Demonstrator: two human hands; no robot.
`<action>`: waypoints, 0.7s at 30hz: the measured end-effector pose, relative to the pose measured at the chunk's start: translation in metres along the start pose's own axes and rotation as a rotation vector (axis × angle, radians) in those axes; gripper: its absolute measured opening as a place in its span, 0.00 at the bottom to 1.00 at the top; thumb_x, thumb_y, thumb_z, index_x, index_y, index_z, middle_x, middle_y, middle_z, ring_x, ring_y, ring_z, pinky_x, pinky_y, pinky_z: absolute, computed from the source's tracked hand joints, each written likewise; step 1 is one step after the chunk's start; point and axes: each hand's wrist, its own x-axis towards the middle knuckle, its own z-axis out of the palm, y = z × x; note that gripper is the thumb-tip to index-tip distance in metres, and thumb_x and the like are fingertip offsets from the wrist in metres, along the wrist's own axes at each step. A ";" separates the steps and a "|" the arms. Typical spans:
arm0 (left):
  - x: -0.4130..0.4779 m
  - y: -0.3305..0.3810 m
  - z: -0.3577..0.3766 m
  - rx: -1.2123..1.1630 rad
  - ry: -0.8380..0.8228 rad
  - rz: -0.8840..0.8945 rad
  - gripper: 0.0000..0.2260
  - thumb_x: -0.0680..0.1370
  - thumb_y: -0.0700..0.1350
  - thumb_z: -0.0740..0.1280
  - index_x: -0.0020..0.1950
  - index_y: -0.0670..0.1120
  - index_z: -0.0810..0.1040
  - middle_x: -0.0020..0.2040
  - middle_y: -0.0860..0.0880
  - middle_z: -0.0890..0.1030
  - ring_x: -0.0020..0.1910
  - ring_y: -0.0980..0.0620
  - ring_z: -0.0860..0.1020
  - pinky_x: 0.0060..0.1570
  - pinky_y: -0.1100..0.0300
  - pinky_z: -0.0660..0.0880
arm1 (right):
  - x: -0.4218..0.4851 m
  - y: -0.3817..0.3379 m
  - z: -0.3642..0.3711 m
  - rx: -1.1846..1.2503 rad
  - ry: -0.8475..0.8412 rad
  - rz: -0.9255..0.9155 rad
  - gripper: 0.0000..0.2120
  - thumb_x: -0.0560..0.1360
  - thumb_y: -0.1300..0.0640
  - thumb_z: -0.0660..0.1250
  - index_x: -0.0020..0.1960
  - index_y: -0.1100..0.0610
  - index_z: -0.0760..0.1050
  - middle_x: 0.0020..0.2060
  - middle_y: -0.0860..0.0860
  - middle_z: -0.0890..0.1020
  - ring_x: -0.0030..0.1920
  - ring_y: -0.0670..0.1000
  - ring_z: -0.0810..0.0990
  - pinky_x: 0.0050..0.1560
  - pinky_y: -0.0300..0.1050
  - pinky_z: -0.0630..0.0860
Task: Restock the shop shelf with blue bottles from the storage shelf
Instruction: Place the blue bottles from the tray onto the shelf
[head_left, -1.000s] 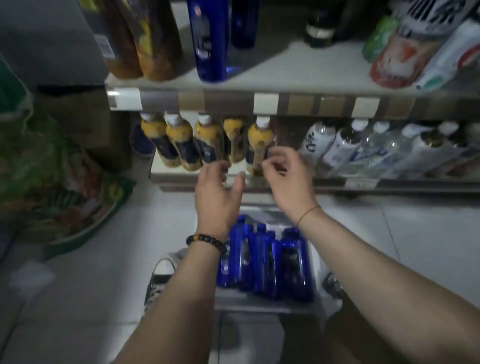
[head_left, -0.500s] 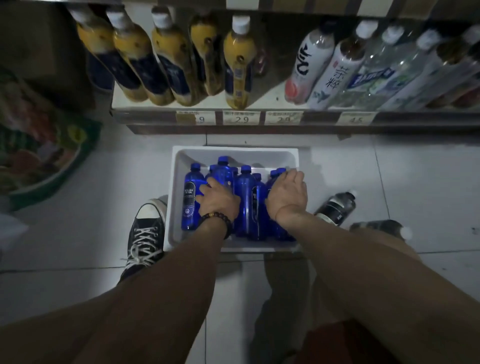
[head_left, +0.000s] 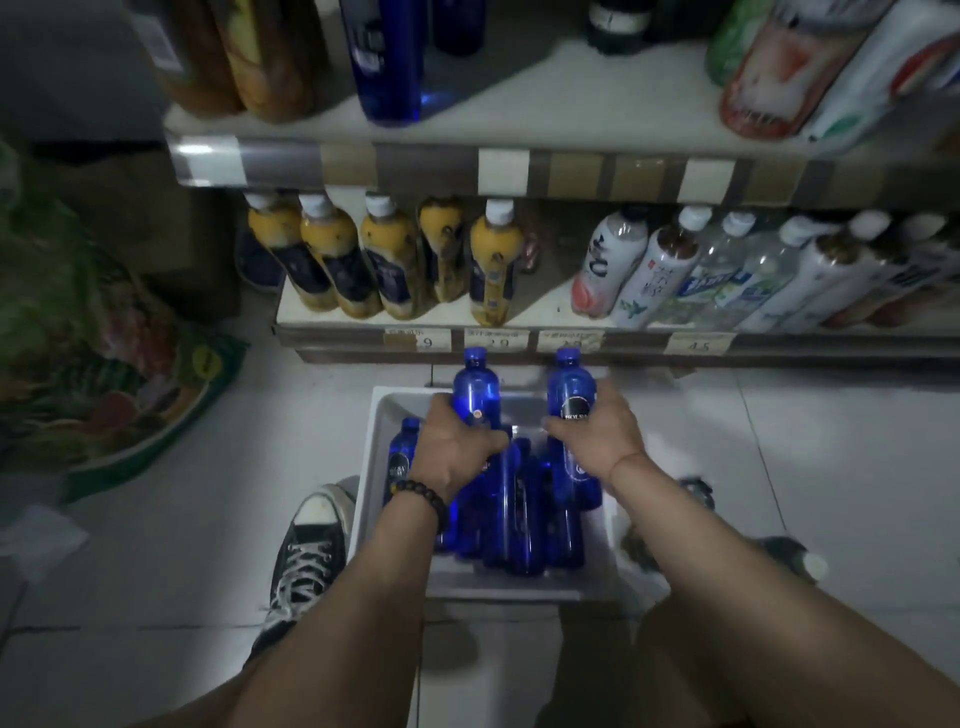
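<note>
A white bin (head_left: 370, 470) on the floor holds several blue bottles (head_left: 519, 525). My left hand (head_left: 454, 449) grips one blue bottle (head_left: 476, 387) by its body and holds it upright above the bin. My right hand (head_left: 597, 441) grips a second blue bottle (head_left: 571, 387) the same way, a little to the right. Both bottles stand just below the lower shelf's front edge (head_left: 623, 348). On the upper shelf (head_left: 545, 98) stands another tall blue bottle (head_left: 387, 62), with a darker one behind it.
Yellow drink bottles (head_left: 384, 265) and white and clear bottles (head_left: 675, 270) fill the lower shelf. Snack bags (head_left: 779, 67) lie on the upper shelf at right. A colourful sack (head_left: 88, 364) lies at left, my black sneaker (head_left: 306, 551) beside the bin, loose bottles (head_left: 789, 556) on the floor at right.
Both hands dropped from the shelf edge into the bin, each closed round a blue bottle, and now lift the two bottles up out of the bin.
</note>
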 end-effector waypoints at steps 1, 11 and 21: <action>-0.006 0.022 -0.005 -0.017 -0.017 0.080 0.29 0.70 0.39 0.78 0.65 0.50 0.68 0.52 0.47 0.83 0.46 0.50 0.85 0.44 0.55 0.84 | -0.002 -0.016 -0.014 0.076 0.018 -0.064 0.27 0.62 0.45 0.79 0.56 0.45 0.71 0.53 0.53 0.81 0.48 0.53 0.82 0.50 0.50 0.81; -0.076 0.241 -0.069 0.024 0.085 0.717 0.34 0.63 0.51 0.77 0.67 0.57 0.69 0.53 0.55 0.85 0.49 0.56 0.85 0.52 0.51 0.83 | -0.013 -0.212 -0.145 0.477 0.103 -0.601 0.28 0.65 0.64 0.81 0.61 0.51 0.77 0.47 0.45 0.86 0.45 0.44 0.85 0.48 0.42 0.81; -0.023 0.347 -0.087 0.117 0.402 0.886 0.34 0.74 0.46 0.73 0.77 0.51 0.62 0.63 0.46 0.81 0.57 0.43 0.82 0.57 0.44 0.81 | 0.049 -0.354 -0.183 0.473 0.153 -0.644 0.13 0.67 0.65 0.79 0.43 0.53 0.79 0.38 0.49 0.85 0.36 0.46 0.84 0.34 0.41 0.80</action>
